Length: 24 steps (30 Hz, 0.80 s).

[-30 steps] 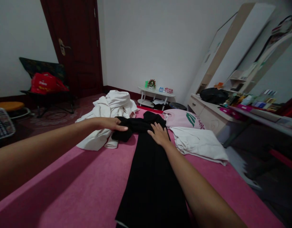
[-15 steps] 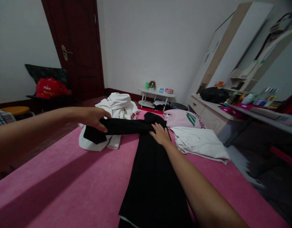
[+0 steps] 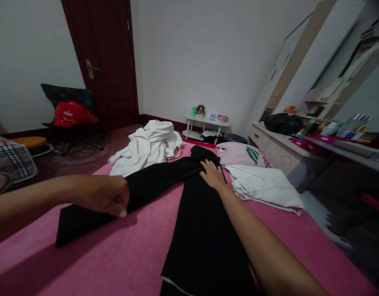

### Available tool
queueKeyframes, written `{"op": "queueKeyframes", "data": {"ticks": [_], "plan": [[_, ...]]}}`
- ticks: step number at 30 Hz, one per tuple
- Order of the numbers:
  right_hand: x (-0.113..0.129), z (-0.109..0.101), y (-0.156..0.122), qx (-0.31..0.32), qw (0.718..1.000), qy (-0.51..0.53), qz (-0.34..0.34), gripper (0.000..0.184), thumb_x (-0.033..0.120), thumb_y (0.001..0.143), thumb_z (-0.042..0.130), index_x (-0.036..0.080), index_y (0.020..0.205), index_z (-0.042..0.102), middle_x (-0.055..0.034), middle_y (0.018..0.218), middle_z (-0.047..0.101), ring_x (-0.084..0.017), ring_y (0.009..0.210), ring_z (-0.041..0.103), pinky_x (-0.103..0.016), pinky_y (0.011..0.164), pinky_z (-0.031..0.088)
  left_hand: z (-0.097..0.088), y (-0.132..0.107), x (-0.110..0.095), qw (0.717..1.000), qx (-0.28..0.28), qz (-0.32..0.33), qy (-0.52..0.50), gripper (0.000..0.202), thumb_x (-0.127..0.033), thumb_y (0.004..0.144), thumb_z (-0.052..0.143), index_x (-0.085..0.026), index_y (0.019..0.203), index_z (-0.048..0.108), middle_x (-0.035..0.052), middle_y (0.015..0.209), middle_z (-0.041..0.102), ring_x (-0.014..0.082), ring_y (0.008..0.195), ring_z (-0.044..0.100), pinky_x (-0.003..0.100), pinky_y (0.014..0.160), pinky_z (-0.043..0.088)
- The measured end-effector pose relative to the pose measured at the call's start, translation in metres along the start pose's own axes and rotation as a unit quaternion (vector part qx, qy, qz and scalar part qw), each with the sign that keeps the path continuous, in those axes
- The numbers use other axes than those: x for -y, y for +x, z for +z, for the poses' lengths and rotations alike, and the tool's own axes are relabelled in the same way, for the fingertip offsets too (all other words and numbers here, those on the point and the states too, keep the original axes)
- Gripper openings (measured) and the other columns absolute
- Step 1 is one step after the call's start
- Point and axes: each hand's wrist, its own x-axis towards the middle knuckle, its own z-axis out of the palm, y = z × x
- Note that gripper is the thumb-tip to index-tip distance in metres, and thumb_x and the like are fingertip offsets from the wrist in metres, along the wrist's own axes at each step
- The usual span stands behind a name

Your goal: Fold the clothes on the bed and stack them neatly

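Note:
A pair of black trousers (image 3: 204,230) lies spread on the pink bed cover (image 3: 121,263). My left hand (image 3: 104,199) is closed on one trouser leg (image 3: 152,185) and holds it stretched out to the near left. My right hand (image 3: 212,176) lies flat with fingers apart on the waist end of the trousers, pressing it down. The other leg runs straight toward me under my right forearm.
A heap of white cloth (image 3: 147,146) lies at the far end of the bed. A pink shirt (image 3: 243,154) and a folded white garment (image 3: 263,187) lie to the right. A dresser (image 3: 278,150), small white table (image 3: 204,125), dark door (image 3: 105,61) and chair (image 3: 73,117) stand beyond.
My left hand has pulled the folded trouser leg out from the far end toward the near left, so it now lies stretched across the bed. My right hand has stayed on the waist.

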Motion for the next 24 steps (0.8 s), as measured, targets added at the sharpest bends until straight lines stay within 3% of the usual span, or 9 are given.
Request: {"op": "queueKeyframes", "data": {"ticks": [5,8,10,12,15,19,22,24], "plan": [[0.001,-0.002,-0.003,-0.039,0.999,0.022,-0.015,0.052,0.042,0.092,0.043,0.030,0.142,0.038,-0.0070,0.154,0.026,-0.028,0.141,0.020,-0.055,0.110,0.016,-0.008,0.035,-0.001,0.999,0.015,0.031,-0.025,0.060,-0.066,0.072,0.050,-0.021,0.108,0.065,0.0083,0.101,0.067,0.0238,0.092,0.061,0.030,0.078,0.043],[0.003,-0.008,-0.011,-0.121,0.984,0.071,-0.110,0.038,0.038,0.089,0.052,0.029,0.125,0.058,-0.0065,0.146,0.040,-0.026,0.133,0.035,-0.049,0.107,0.026,-0.006,0.050,0.004,0.998,0.051,0.035,-0.026,0.066,-0.070,0.067,0.055,-0.020,0.109,0.064,0.0111,0.103,0.067,0.0277,0.094,0.062,0.031,0.072,0.044],[0.006,-0.012,-0.017,-0.161,0.962,0.111,-0.189,0.026,0.038,0.089,0.052,0.025,0.105,0.068,-0.0065,0.129,0.056,-0.022,0.119,0.049,-0.039,0.101,0.035,-0.002,0.053,0.008,0.998,0.064,0.022,-0.016,0.072,-0.074,0.062,0.056,-0.019,0.108,0.063,0.0130,0.104,0.067,0.0300,0.093,0.062,0.031,0.068,0.043],[0.009,-0.014,-0.022,-0.177,0.948,0.142,-0.223,0.028,0.040,0.092,0.049,0.022,0.088,0.070,-0.0061,0.104,0.064,-0.019,0.100,0.056,-0.032,0.090,0.041,0.002,0.051,0.010,0.997,0.079,0.003,-0.002,0.075,-0.078,0.058,0.057,-0.018,0.103,0.064,0.0140,0.102,0.067,0.0310,0.090,0.062,0.032,0.065,0.042],[0.010,-0.015,-0.022,-0.184,0.947,0.177,-0.197,0.033,0.041,0.093,0.046,0.021,0.078,0.068,-0.0043,0.087,0.064,-0.017,0.087,0.058,-0.029,0.081,0.042,0.002,0.046,0.011,0.991,0.136,-0.008,0.006,0.068,-0.076,0.057,0.058,-0.017,0.088,0.068,0.0133,0.091,0.069,0.0299,0.083,0.063,0.031,0.062,0.041],[0.005,-0.011,-0.015,-0.177,0.942,0.256,-0.128,0.034,0.043,0.092,0.047,0.020,0.082,0.070,-0.0036,0.088,0.066,-0.017,0.085,0.060,-0.028,0.078,0.043,-0.011,0.047,0.009,0.986,0.166,0.008,-0.020,0.046,-0.059,0.059,0.063,-0.017,0.076,0.070,0.0078,0.077,0.069,0.0257,0.073,0.063,0.028,0.058,0.039],[-0.001,-0.006,-0.008,-0.170,0.920,0.343,-0.087,0.040,0.047,0.091,0.044,0.019,0.081,0.071,-0.0049,0.086,0.068,-0.018,0.083,0.063,-0.029,0.079,0.044,-0.040,0.051,-0.009,0.984,0.161,0.017,-0.067,0.035,-0.049,0.062,0.063,-0.018,0.077,0.069,0.0030,0.071,0.067,0.0216,0.068,0.062,0.025,0.056,0.038],[-0.005,-0.003,-0.004,-0.162,0.894,0.412,-0.062,0.045,0.051,0.090,0.044,0.017,0.079,0.071,-0.0063,0.084,0.070,-0.018,0.081,0.064,-0.030,0.079,0.046,-0.068,0.050,-0.035,0.984,0.148,0.038,-0.096,0.034,-0.049,0.066,0.062,-0.017,0.077,0.067,0.0014,0.067,0.064,0.0189,0.063,0.059,0.024,0.053,0.036]]}}
